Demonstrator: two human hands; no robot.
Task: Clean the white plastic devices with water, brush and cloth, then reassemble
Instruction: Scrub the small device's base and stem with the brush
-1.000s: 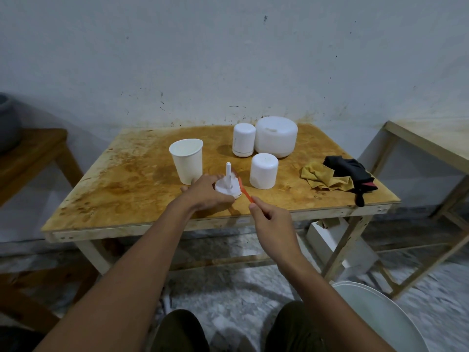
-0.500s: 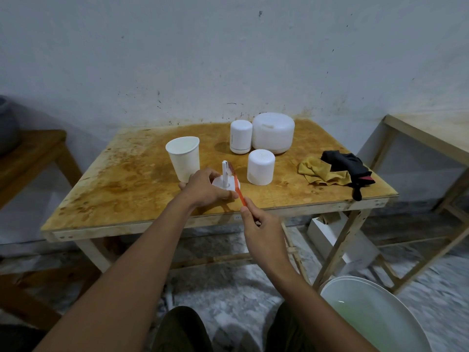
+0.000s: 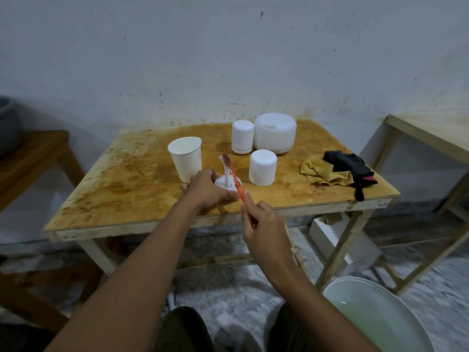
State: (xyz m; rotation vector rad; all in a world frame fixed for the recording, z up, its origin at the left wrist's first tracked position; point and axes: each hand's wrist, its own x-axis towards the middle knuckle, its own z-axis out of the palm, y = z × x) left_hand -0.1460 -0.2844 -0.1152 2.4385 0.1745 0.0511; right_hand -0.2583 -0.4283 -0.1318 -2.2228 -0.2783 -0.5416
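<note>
My left hand (image 3: 204,189) grips a small white device part (image 3: 226,182), a round base with an upright stem, above the near edge of the stained wooden table (image 3: 132,179). My right hand (image 3: 261,226) holds an orange toothbrush (image 3: 234,177) by its handle, and the bristle head rests against the top of the stem. Behind stand a white cap (image 3: 262,167), a small white cylinder device (image 3: 242,140) and a large white round device (image 3: 274,132). A yellow cloth (image 3: 322,171) and a black cloth (image 3: 351,167) lie at the right.
A white paper cup (image 3: 186,158) stands just beyond my left hand. A white bucket of greenish water (image 3: 375,316) sits on the floor at the lower right. A white box (image 3: 340,237) lies under the table. Other wooden tables flank both sides.
The toothbrush has moved up from the part's base to the top of its stem. My right hand has shifted slightly up and left. The left hand keeps its grip.
</note>
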